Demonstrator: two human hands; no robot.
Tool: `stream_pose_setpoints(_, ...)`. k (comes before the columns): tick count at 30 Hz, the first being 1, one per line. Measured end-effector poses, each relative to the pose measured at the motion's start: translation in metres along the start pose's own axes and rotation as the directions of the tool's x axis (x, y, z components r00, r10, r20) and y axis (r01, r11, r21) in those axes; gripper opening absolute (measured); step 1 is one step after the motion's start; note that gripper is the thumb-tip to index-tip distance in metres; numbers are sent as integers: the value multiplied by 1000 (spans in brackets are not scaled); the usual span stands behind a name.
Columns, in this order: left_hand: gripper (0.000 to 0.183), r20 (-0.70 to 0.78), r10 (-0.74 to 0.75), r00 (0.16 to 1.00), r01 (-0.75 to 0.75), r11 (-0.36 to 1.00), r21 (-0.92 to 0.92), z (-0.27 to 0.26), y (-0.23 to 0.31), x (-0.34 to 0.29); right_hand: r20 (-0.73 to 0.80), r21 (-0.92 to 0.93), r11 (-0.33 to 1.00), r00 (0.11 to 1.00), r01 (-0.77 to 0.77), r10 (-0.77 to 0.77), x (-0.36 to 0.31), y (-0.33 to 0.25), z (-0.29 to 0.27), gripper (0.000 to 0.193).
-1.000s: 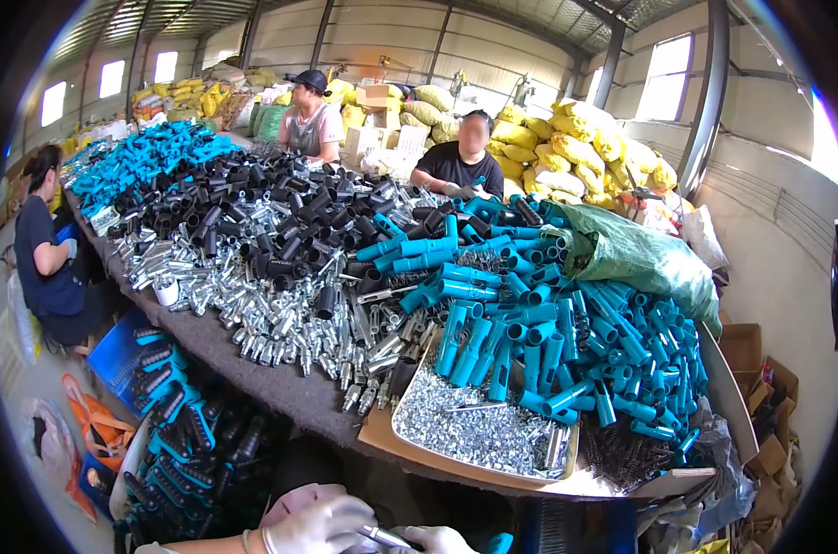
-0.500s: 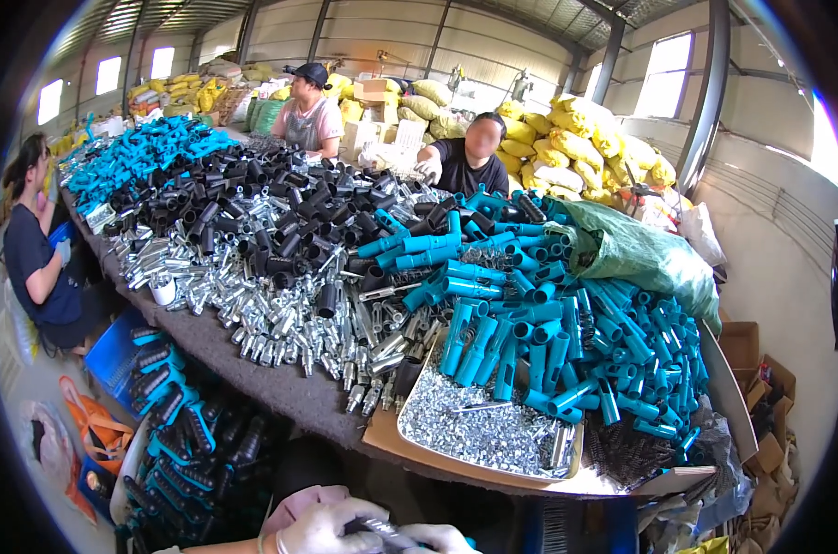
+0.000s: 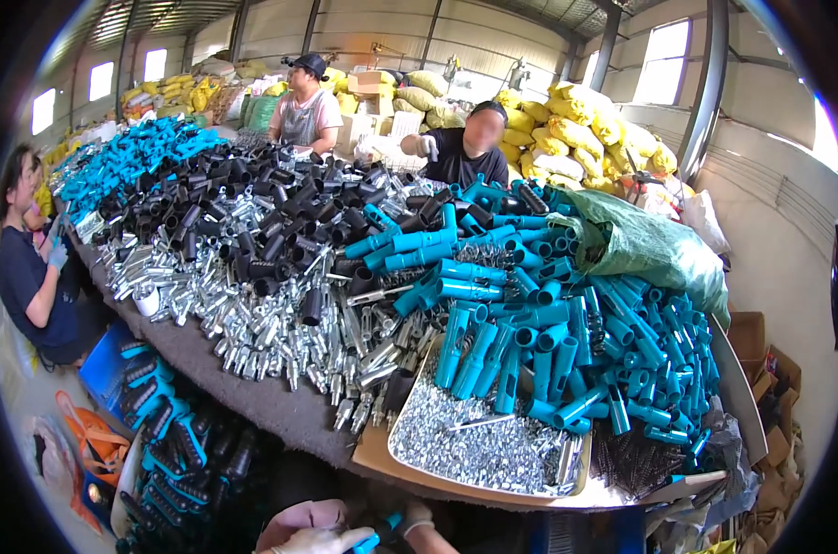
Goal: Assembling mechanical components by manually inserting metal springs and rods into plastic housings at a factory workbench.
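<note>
At the lower edge, both of my hands wear pale gloves and hold one teal-and-black part [image 3: 367,543] between them. My left hand [image 3: 319,539] is closed on its teal end, thumb and finger pressed along it. My right hand [image 3: 415,515] is closed round the darker end; most of its fingers are hidden. The picture's edge cuts off the rest of the part. Just beyond, a white-rimmed tray [image 3: 493,480] of small shiny metal pieces rests on the table's near edge. Teal tubes [image 3: 553,355] are heaped behind and over it.
Silver metal fittings [image 3: 271,323], black sleeves [image 3: 299,208] and teal pieces [image 3: 151,152] cover the table. Lower left, a blue crate [image 3: 105,365] stands by piled teal-and-black parts [image 3: 165,443]. A green sack [image 3: 650,240] lies at right. Co-workers stand left [image 3: 36,277] and opposite [image 3: 470,152].
My hands have shifted lower and the part between them has turned, its teal end now by my left hand. The opposite co-worker's gloved hand has moved left and up. My view has tilted slightly.
</note>
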State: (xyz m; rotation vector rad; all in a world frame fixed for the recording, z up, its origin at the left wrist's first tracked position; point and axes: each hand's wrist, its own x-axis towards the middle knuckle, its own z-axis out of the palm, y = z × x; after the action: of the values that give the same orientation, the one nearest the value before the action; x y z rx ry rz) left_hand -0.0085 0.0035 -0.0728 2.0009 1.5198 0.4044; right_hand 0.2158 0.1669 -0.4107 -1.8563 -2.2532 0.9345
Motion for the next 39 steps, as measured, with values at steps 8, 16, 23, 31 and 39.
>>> stream_pose_setpoints(8,37,-5,-45,999,41,945,-324,55,-42,17,-52,159,982,994,106,-99,50,-59,-51,47)
stream_pose_setpoints(16,35,-98,-60,993,43,986,-161,67,-38,42,-95,340,929,988,146,-120,71,-70,-73,47)
stream_pose_setpoints(23,30,-156,-122,980,104,987,-121,73,-26,59,-153,461,869,981,178,-120,54,-75,-87,47)
stream_pose_setpoints(31,34,12,-229,973,229,968,-103,116,-26,71,-169,574,797,980,186,-107,-18,-93,-82,47)
stream_pose_setpoints(39,21,-81,-306,949,294,947,-129,227,-112,91,-269,560,820,962,115,49,-51,-93,-30,32)
